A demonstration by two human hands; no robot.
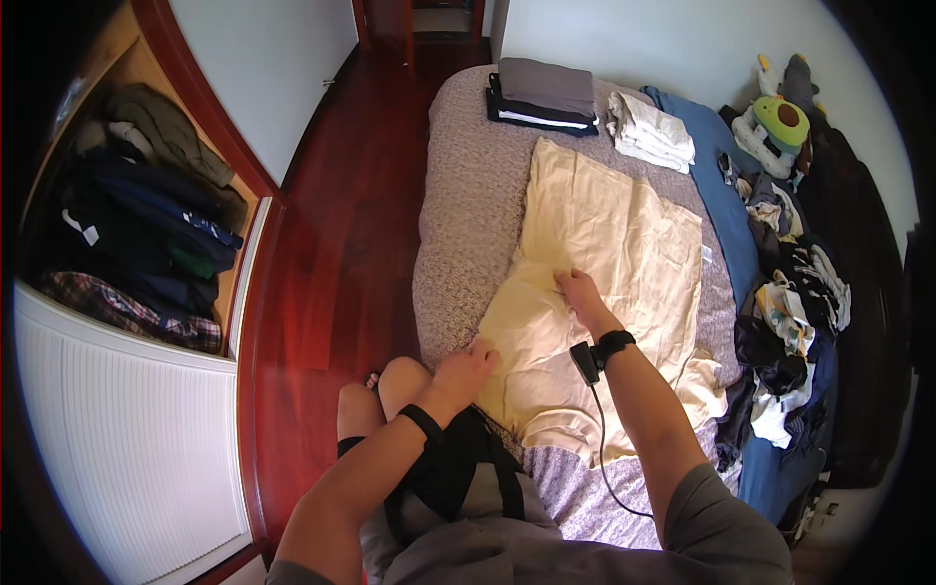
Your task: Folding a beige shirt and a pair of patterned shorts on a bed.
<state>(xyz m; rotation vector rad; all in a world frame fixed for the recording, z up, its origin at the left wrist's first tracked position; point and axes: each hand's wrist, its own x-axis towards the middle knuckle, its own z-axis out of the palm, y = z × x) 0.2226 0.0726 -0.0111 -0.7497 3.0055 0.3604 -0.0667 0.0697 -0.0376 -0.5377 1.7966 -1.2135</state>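
Observation:
A pale yellow T-shirt (634, 253) lies spread on the bed in front of me, wrinkled, with its collar end toward me. At its left edge my left hand (466, 372) is closed, its fingertips gripping the cloth near the sleeve. My right hand (585, 298) is closed in a pinch on the shirt farther in, left of its middle. Small folds run through the fabric between the two hands. A black band with a small cabled device (585, 363) sits on my right wrist.
A patterned bedspread (463, 195) covers the bed. At its far end stand a stack of dark folded clothes (544, 90) and a white folded pile (651, 132). Loose clothes (780, 312) and plush toys (780, 122) line the right side. An open wardrobe (146, 214) holds hanging garments at left.

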